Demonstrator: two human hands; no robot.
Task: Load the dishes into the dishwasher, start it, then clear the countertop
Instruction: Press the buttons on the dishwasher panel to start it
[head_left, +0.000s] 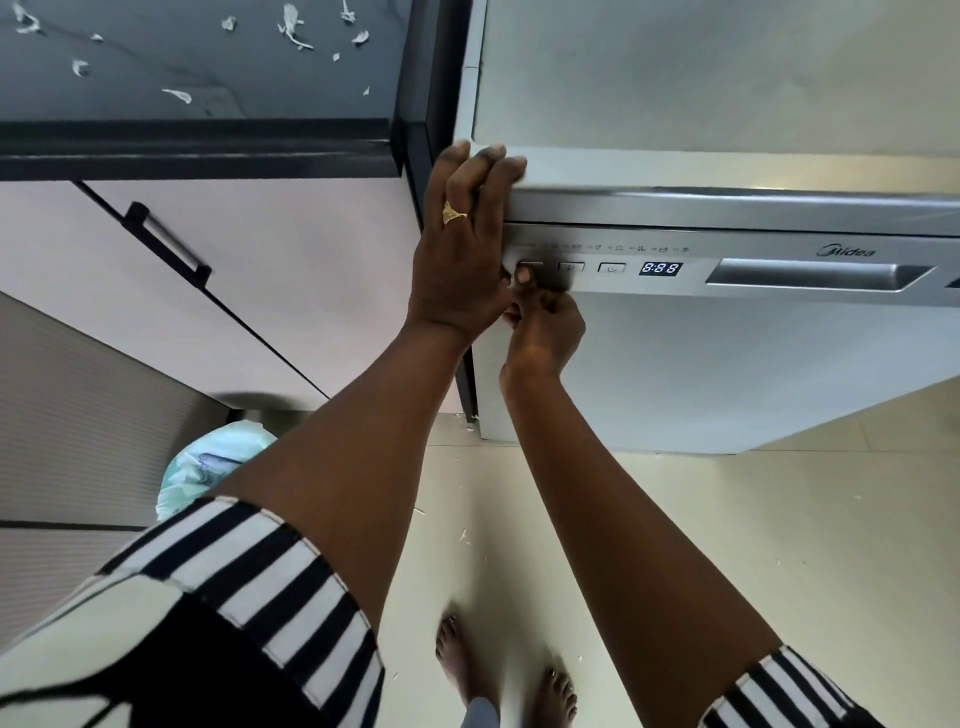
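The silver dishwasher (727, 364) stands shut, and its panel display (660, 268) is lit, reading 8:88. My left hand (457, 249) rests on the machine's top left corner, fingers laid over the top edge. Just below it, my right hand (545, 327) has its fingers curled, with one fingertip pressing the leftmost panel button (530, 267). Two more buttons sit between that one and the display. No dishes are in view.
The dark countertop (208, 62) at top left carries several pale scraps. Below it is a pink cabinet door with a black handle (166, 244). A light plastic bag (213, 467) sits on the floor at left. The door's recessed handle (810, 275) is right of the display.
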